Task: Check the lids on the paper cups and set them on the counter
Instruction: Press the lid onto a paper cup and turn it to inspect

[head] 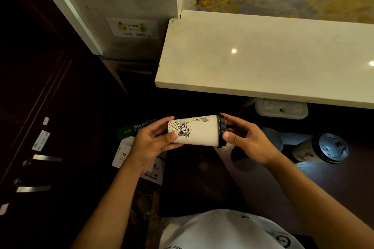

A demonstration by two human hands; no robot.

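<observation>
A paper cup (197, 130) lay on its side between both hands, held in the air below the near edge of the pale stone counter (263, 56). Its wall bore a black line drawing of a crowned statue head with a raised torch; no wording on it could be read. A black lid (222, 130) sat on the cup's mouth, facing the right hand.

Under the left-hand fingers lay a green box (131, 128) printed "MultiCopy" in white. Just below the left wrist sat a white package (125, 153) with small marks too fine to read. A yellow-and-white notice (132, 27) on the wall beyond the fingers was illegible.

The counter's near edge ran just beyond the fingertips, and its top showed only two light reflections. To the right of the right hand, on a dark lower surface, stood a second lidded cup (321, 149); another lid (273, 137) showed partly behind the right hand. A white container (281, 108) sat under the counter's overhang.

The left hand (153, 141) gripped the cup's base end, thumb on the near wall, fingers curled over the far side. The right hand (245, 139) pinched the lid rim, thumb on the near edge, fingers over the top.
</observation>
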